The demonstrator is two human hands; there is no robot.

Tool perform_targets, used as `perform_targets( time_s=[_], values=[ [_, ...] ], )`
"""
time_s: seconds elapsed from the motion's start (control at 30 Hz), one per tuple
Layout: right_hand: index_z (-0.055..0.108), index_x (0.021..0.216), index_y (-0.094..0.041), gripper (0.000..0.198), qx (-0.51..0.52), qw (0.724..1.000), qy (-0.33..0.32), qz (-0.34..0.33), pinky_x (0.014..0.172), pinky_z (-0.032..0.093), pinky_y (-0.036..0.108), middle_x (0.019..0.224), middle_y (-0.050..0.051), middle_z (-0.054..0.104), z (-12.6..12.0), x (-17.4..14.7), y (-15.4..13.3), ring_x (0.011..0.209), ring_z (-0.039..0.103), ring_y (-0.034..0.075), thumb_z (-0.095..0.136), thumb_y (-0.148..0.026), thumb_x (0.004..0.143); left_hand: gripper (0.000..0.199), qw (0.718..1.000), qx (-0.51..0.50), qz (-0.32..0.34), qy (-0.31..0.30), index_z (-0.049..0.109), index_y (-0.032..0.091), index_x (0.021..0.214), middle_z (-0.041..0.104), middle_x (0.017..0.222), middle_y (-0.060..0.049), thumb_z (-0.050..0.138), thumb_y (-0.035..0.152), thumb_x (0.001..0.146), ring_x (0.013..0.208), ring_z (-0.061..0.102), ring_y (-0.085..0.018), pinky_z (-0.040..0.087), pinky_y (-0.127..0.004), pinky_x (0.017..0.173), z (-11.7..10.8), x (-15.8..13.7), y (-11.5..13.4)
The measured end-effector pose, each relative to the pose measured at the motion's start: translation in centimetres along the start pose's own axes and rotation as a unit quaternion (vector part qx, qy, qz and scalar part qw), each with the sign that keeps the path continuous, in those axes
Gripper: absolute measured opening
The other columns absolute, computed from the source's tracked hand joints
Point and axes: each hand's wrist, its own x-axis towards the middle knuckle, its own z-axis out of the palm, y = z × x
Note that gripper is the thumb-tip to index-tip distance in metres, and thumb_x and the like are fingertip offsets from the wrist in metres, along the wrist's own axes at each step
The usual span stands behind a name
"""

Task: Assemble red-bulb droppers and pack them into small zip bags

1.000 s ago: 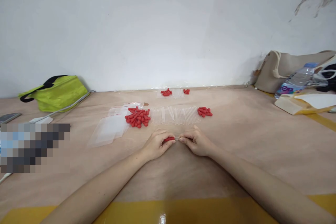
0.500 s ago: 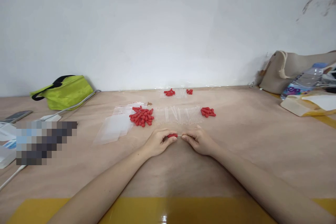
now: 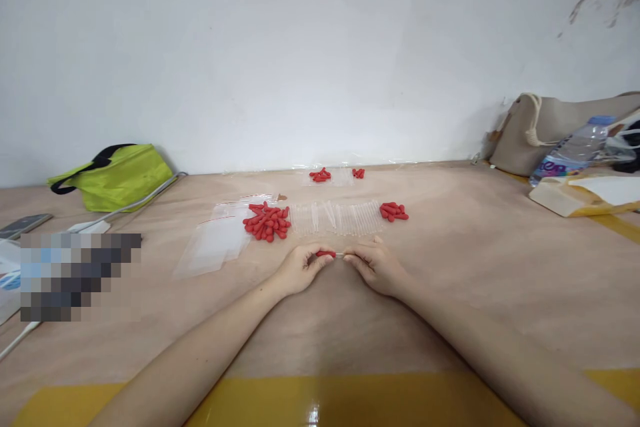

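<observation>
Near the middle of the table, my left hand [image 3: 299, 271] pinches a small red rubber bulb [image 3: 327, 254] between thumb and fingers. My right hand [image 3: 379, 268] is closed on a thin clear tube [image 3: 339, 254], of which only a short length shows between the hands. The tube lines up with the bulb's end; whether it sits inside is too small to tell. Beyond my hands lies a row of clear tubes [image 3: 350, 217] side by side. A larger pile of red bulbs [image 3: 268, 222] borders the row on the left, a smaller pile [image 3: 394, 211] on the right.
Flat clear zip bags [image 3: 207, 243] lie left of the large pile. By the wall are a bag with red bulbs [image 3: 321, 175] and a few more bulbs [image 3: 359, 173]. A lime-green pouch [image 3: 125, 177] and cable stand left; a beige bag [image 3: 515, 137] and water bottle [image 3: 575, 153] right.
The whole view has shifted slightly. Both hands keep their hold on the red bulb and the tube, with hardly any movement between them.
</observation>
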Motion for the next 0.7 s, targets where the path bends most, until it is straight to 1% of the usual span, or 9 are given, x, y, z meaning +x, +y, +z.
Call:
perform_targets(
  time_s=[0.07,0.13,0.3,0.4,0.53,0.7],
  values=[
    [0.060,0.094,-0.021,0.022,-0.015,1.000,0.012,0.011,0.072,0.029,0.028,0.087,0.003,0.064,-0.3,0.2,0.4,0.081,0.055,0.014,0.040,-0.028,0.088,0.017,0.999,0.040,0.020,0.029,0.063,0.018,0.093,0.066,0.089,-0.003,0.052,0.025,0.083,0.084,0.059,-0.016,0.043,-0.028,0.078,-0.5,0.3,-0.3],
    [0.060,0.094,-0.021,0.022,-0.036,0.999,0.021,0.016,0.075,0.028,0.029,0.090,0.005,0.064,-0.5,0.2,0.9,0.085,0.055,0.015,0.041,-0.028,0.088,0.016,0.996,0.073,0.029,0.049,0.063,0.019,0.093,0.067,0.089,-0.003,0.054,0.025,0.081,0.085,0.059,-0.017,0.042,-0.030,0.081,-0.9,0.4,-0.5],
    [0.061,0.089,-0.019,0.023,-0.072,0.997,0.015,-0.002,0.074,0.028,0.029,0.081,0.005,0.063,-0.5,0.1,1.8,0.078,0.055,0.015,0.040,-0.026,0.088,0.018,0.994,0.087,0.023,0.066,0.062,0.019,0.097,0.067,0.090,-0.003,0.055,0.024,0.081,0.084,0.059,-0.016,0.043,-0.030,0.080,-1.1,0.3,-0.7],
    [0.061,0.085,-0.018,0.022,-0.090,0.995,0.025,-0.021,0.073,0.028,0.030,0.077,0.005,0.061,-0.4,0.1,1.7,0.074,0.054,0.014,0.040,-0.024,0.088,0.018,0.992,0.109,0.017,0.057,0.064,0.020,0.094,0.067,0.086,-0.002,0.055,0.027,0.081,0.079,0.059,-0.016,0.043,-0.029,0.076,-1.0,0.2,-0.5],
    [0.060,0.081,-0.017,0.021,-0.071,0.996,0.036,-0.049,0.073,0.028,0.030,0.072,0.003,0.060,-0.5,-0.1,1.5,0.070,0.052,0.013,0.040,-0.020,0.087,0.014,0.991,0.125,0.025,0.050,0.067,0.020,0.087,0.068,0.079,-0.002,0.058,0.027,0.079,0.072,0.057,-0.016,0.042,-0.030,0.073,-0.9,0.0,0.0],
    [0.059,0.078,-0.017,0.020,-0.040,0.996,0.056,-0.056,0.072,0.028,0.030,0.069,0.003,0.059,-0.3,-0.4,1.4,0.068,0.051,0.012,0.041,-0.020,0.086,0.010,0.988,0.128,0.053,0.063,0.067,0.019,0.082,0.067,0.072,-0.001,0.061,0.025,0.076,0.068,0.056,-0.015,0.040,-0.032,0.075,-0.5,-0.4,0.2]
  ],
)
